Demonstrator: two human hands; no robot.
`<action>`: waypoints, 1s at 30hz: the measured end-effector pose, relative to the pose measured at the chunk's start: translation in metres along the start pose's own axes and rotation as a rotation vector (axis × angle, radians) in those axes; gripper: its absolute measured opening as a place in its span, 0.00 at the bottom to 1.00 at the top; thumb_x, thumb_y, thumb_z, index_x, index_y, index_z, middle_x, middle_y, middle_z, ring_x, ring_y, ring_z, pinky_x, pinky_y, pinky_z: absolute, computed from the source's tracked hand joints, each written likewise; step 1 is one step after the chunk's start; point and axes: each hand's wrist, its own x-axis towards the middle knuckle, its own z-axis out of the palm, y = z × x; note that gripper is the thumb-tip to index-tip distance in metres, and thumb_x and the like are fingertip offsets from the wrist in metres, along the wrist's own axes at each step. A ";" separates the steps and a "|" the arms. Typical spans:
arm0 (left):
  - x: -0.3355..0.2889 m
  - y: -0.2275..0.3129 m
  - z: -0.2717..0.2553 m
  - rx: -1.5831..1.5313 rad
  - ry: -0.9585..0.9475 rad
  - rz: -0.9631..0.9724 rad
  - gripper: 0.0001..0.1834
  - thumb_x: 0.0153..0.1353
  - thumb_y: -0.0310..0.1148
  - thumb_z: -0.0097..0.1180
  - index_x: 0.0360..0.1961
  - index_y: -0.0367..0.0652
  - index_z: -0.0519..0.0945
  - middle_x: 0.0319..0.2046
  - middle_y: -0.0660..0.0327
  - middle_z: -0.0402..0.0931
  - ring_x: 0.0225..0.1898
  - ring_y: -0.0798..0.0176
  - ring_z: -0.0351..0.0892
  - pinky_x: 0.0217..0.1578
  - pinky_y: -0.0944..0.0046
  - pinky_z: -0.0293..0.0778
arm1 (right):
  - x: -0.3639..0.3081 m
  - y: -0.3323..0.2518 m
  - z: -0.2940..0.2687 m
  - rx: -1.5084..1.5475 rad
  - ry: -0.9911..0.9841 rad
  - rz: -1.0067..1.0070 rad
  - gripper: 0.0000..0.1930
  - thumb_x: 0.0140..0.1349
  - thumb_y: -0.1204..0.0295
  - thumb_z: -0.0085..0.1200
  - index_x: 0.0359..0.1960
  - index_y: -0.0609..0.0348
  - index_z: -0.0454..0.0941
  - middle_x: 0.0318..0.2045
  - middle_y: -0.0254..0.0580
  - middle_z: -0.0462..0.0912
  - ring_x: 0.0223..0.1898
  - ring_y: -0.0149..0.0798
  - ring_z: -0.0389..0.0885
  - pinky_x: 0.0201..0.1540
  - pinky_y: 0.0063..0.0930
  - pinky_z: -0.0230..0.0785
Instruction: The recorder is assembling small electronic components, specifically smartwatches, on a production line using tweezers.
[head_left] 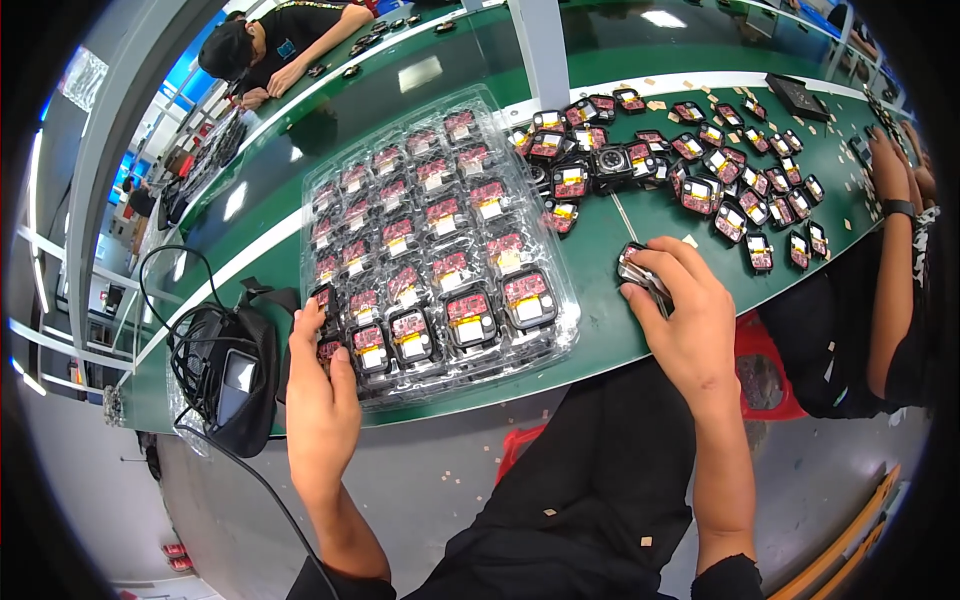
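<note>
My right hand [685, 330] grips a black smartwatch body [643, 274] between thumb and fingers, just above the green bench, right of the tray. A clear plastic blister tray [570, 330] holds rows of open watch bodies with red circuit boards, yellow strips and white labels. At its front left corner, my left hand [325, 410] has thumb and fingers closed around another watch body [328, 350], partly hidden by the fingers. A watch body [470, 318] in the front row lies face up in its pocket.
Many loose watch bodies [700, 192] lie scattered right of the tray. A black pouch with cables [250, 370] sits at the bench's left. A grey post [540, 50] rises behind. One co-worker [280, 50] works across the line; another person's arm [890, 190] is at right.
</note>
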 end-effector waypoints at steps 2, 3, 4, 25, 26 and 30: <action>0.003 0.004 -0.004 -0.163 0.012 -0.053 0.24 0.69 0.21 0.50 0.66 0.31 0.68 0.66 0.40 0.71 0.70 0.40 0.70 0.69 0.49 0.63 | 0.000 0.001 0.001 0.007 0.001 -0.001 0.14 0.57 0.72 0.69 0.46 0.54 0.84 0.49 0.38 0.84 0.36 0.46 0.88 0.38 0.38 0.79; 0.004 0.004 -0.008 -0.199 -0.019 -0.104 0.23 0.69 0.22 0.50 0.65 0.31 0.68 0.66 0.43 0.72 0.69 0.47 0.70 0.68 0.54 0.63 | -0.001 0.001 0.002 0.012 0.000 0.000 0.14 0.57 0.72 0.69 0.46 0.54 0.84 0.49 0.38 0.84 0.35 0.45 0.89 0.37 0.37 0.79; 0.005 0.004 -0.011 -0.234 -0.049 -0.156 0.23 0.70 0.22 0.51 0.65 0.31 0.69 0.66 0.45 0.72 0.69 0.53 0.71 0.68 0.58 0.63 | -0.001 0.002 0.002 0.016 -0.002 0.002 0.14 0.57 0.72 0.69 0.46 0.54 0.84 0.49 0.38 0.84 0.35 0.45 0.89 0.37 0.37 0.79; 0.024 -0.023 -0.008 -0.241 0.080 -0.168 0.14 0.73 0.27 0.54 0.55 0.31 0.80 0.44 0.54 0.87 0.39 0.70 0.81 0.40 0.67 0.76 | -0.002 0.004 0.006 -0.006 0.054 -0.020 0.15 0.56 0.72 0.70 0.46 0.52 0.85 0.49 0.38 0.84 0.33 0.43 0.90 0.34 0.34 0.79; 0.024 -0.022 -0.008 -0.268 0.078 -0.205 0.14 0.72 0.27 0.55 0.55 0.31 0.81 0.45 0.52 0.87 0.41 0.68 0.83 0.42 0.66 0.77 | -0.002 0.005 0.006 -0.011 0.056 -0.026 0.15 0.56 0.72 0.70 0.46 0.52 0.85 0.49 0.38 0.84 0.33 0.43 0.90 0.34 0.34 0.79; 0.023 -0.024 -0.007 -0.005 0.130 0.020 0.12 0.67 0.25 0.60 0.50 0.33 0.85 0.55 0.46 0.83 0.54 0.51 0.85 0.54 0.57 0.78 | -0.002 0.004 0.007 0.000 0.053 -0.019 0.15 0.56 0.72 0.70 0.46 0.53 0.85 0.49 0.37 0.84 0.33 0.44 0.90 0.34 0.35 0.79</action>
